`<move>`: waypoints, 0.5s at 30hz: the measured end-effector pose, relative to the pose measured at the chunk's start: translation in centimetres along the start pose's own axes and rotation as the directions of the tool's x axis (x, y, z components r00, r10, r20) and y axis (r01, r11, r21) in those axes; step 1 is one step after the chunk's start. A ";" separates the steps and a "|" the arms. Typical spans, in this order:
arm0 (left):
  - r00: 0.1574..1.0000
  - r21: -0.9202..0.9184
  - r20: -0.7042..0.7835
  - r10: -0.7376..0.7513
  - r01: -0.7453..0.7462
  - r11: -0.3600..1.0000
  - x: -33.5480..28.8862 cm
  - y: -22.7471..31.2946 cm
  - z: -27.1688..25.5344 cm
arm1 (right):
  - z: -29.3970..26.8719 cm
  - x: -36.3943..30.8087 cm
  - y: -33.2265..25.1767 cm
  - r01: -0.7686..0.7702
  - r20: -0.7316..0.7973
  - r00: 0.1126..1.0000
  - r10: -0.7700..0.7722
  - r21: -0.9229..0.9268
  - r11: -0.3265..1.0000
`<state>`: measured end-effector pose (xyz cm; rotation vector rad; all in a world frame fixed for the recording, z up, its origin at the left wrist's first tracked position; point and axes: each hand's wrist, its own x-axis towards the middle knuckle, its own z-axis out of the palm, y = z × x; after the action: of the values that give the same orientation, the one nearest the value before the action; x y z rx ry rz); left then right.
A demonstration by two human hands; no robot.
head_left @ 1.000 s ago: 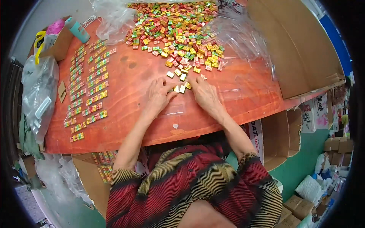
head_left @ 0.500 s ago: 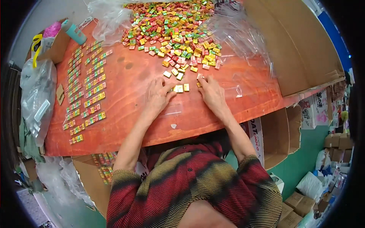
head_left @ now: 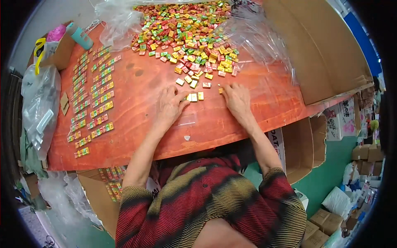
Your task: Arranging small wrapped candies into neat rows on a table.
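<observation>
On the red table, my left hand has its thumb and forefinger closed at the left end of a short row of small boxes, with yellow and pale faces. To the right, my right hand pinches a small yellow box against the tabletop. A red-and-white small box lies by itself between the hands, a little farther off. Beyond are a few loose yellow boxes and a large heap of red, yellow and green boxes.
Rows of wrapped box packs cover the table's left side. Clear plastic film lies right of the heap. A big cardboard carton stands at the right edge. A light-blue bottle stands far left, near a clear bag.
My right hand has shifted right with the yellow box. The red-and-white box, earlier at its fingertips, now lies apart, farther left. My left hand stays at the row.
</observation>
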<state>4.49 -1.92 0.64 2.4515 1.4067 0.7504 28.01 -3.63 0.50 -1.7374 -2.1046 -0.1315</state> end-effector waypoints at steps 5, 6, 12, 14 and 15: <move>0.999 0.003 -0.032 0.019 -0.019 1.000 0.0 0.0 0.1 | 0.0 1.8 -2.2 -0.029 -0.039 0.999 0.029 0.019 0.999; 0.999 0.003 -0.033 0.024 -0.024 1.000 0.1 0.1 0.1 | 0.8 2.3 -2.8 0.045 -0.049 0.998 -0.039 0.124 0.991; 1.000 0.020 -0.027 0.015 -0.015 1.000 -0.2 0.0 0.3 | 2.1 3.1 -1.9 0.093 -0.068 0.994 -0.087 0.096 0.991; 1.000 0.027 -0.030 -0.002 0.003 1.000 -0.2 0.0 0.3 | 1.6 3.8 -1.6 -0.033 -0.082 0.996 0.037 0.053 0.998; 1.000 0.028 -0.031 -0.004 0.005 1.000 -0.3 0.0 0.3 | 1.7 4.5 -1.7 -0.031 -0.052 0.998 0.036 0.091 0.995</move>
<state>4.52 -2.10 0.25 2.4673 1.4423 0.7762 25.29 0.69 0.91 -1.6968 -2.0111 -0.0716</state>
